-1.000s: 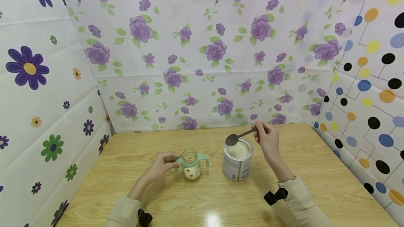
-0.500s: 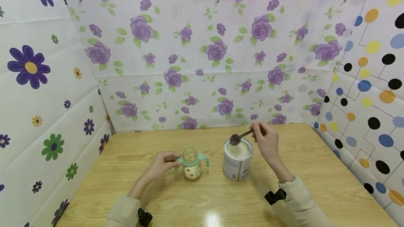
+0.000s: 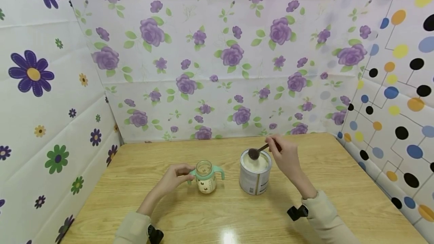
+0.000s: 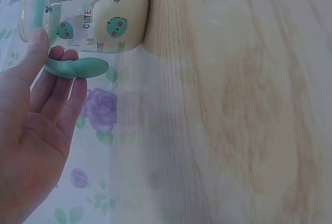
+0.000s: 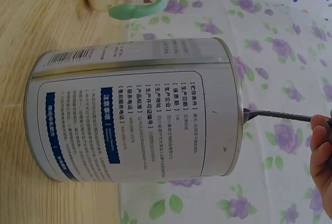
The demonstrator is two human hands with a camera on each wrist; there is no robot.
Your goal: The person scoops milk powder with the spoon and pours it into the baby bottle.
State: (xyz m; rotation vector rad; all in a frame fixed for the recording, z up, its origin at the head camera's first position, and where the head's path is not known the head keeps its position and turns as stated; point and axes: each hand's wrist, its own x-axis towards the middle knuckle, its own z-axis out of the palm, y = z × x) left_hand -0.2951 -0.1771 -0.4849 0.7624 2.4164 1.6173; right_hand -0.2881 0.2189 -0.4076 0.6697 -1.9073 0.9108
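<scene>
A clear baby bottle (image 3: 206,184) with green handles and no lid stands upright on the table, with off-white contents in its lower part. My left hand (image 3: 174,178) grips its left handle (image 4: 80,68), thumb up by the green collar. To the right stands an open milk powder can (image 3: 253,182), with pale powder (image 3: 256,165) near its top. The right hand (image 3: 286,155) pinches the end of a dark brown spoon (image 3: 253,154). The spoon's bowl is tilted at the can's mouth, over the powder. In the right wrist view, the can's wall (image 5: 155,125) hides most of the bowl.
The wooden table (image 3: 203,221) ends at a flowered cloth (image 3: 217,97) behind. Patterned cloths, one flowered (image 3: 68,138) and one dotted (image 3: 386,119), line the left and right sides. A gap of bare table separates bottle and can. Black wrist cameras sit at both sleeves.
The right hand has moved slightly left and down, bringing the spoon's bowl from over the can's left rim further in, lower toward the powder. The left hand and bottle have stayed still.
</scene>
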